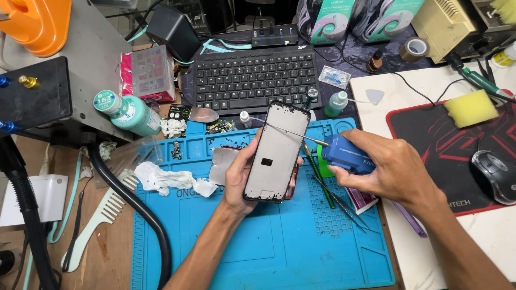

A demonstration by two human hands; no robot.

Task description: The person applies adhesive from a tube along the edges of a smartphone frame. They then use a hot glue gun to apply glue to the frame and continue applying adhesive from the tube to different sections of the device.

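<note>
My left hand (236, 180) holds a phone frame (277, 153) upright over the blue work mat (279, 241), its grey inner side facing me. My right hand (389, 169) grips a blue tool (346, 154) with a long thin metal tip; the tip reaches across the upper part of the phone frame. Thin tweezers and a green-handled tool (322, 180) lie on the mat just below my right hand.
A black keyboard (252, 78) sits behind the mat. A mint bottle (129, 113) and a crumpled tissue (166, 180) lie left, with a black hose (134, 209) and a white comb (102, 215). A mouse (497, 174) rests on the red-and-black pad at right.
</note>
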